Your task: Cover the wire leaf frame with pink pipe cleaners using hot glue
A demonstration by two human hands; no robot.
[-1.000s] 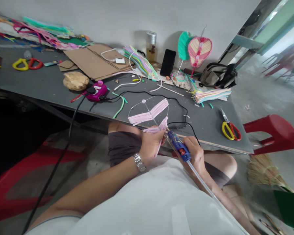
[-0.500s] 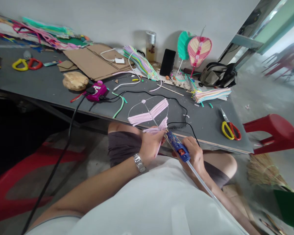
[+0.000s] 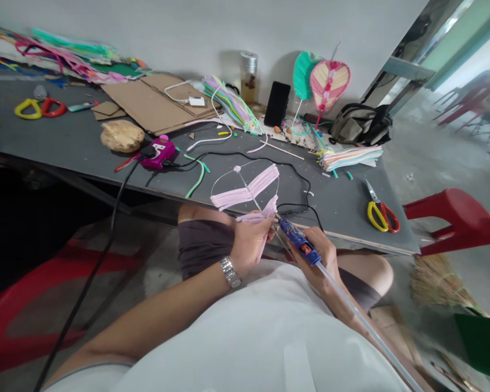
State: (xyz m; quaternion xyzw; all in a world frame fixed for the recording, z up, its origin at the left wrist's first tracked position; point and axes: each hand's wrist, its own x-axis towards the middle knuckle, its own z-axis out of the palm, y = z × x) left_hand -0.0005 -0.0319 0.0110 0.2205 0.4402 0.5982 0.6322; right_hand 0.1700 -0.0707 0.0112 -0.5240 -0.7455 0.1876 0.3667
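My left hand (image 3: 251,239) is closed around the lower part of a wire frame (image 3: 213,185) that carries pink pipe-cleaner strips (image 3: 263,182). The frame is a thin rounded loop with a central stem, and the strips slant out from that stem in V shapes. In my right hand (image 3: 320,253) is a blue glue gun (image 3: 298,239), a long clear glue stick (image 3: 347,302) running out of its back end. Its nozzle points at the pink strips beside my left fingertips; whether it touches them I cannot tell.
Yellow-and-red scissors (image 3: 379,212) lie at the table's right end. A purple power adapter (image 3: 160,152), a stone-like lump (image 3: 122,135) and cardboard (image 3: 155,103) are on the left. Pipe-cleaner bundles (image 3: 351,159), a phone (image 3: 276,103) and two leaf-shaped fans (image 3: 330,84) stand farther back. A black cord crosses the table.
The glue gun has shifted very slightly at my left fingertips, with my right hand still around it. The whole view has moved a little; my left hand keeps its hold.
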